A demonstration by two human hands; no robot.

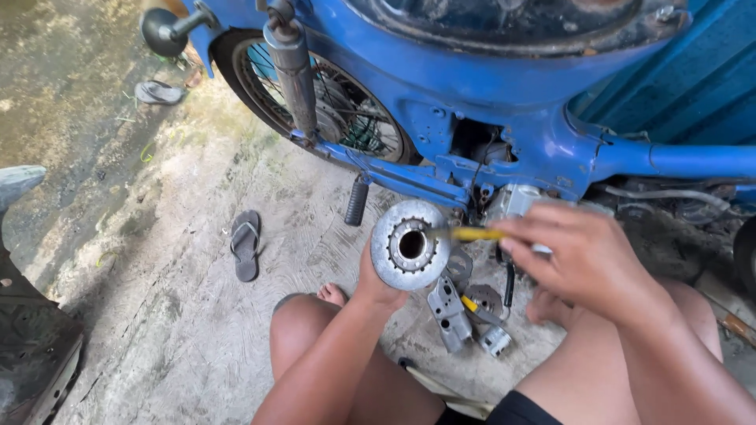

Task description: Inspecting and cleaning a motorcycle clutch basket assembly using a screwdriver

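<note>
My left hand point(376, 285) grips a round grey metal hub-like part point(409, 245) from below, its open centre hole facing me. My right hand point(581, 256) holds a yellow-handled tool point(476, 234) whose tip reaches the right side of that part's rim. Both hands hover over my bare knees, in front of a blue motorbike point(504, 86) with its side covers off.
Loose metal parts point(465, 311) and a second yellow-handled tool point(470, 304) lie on the concrete floor below my hands. A grey flip-flop point(246, 244) lies to the left, another point(157, 93) farther back. The bike's rear wheel point(331, 102) and footpeg point(357, 202) stand close ahead.
</note>
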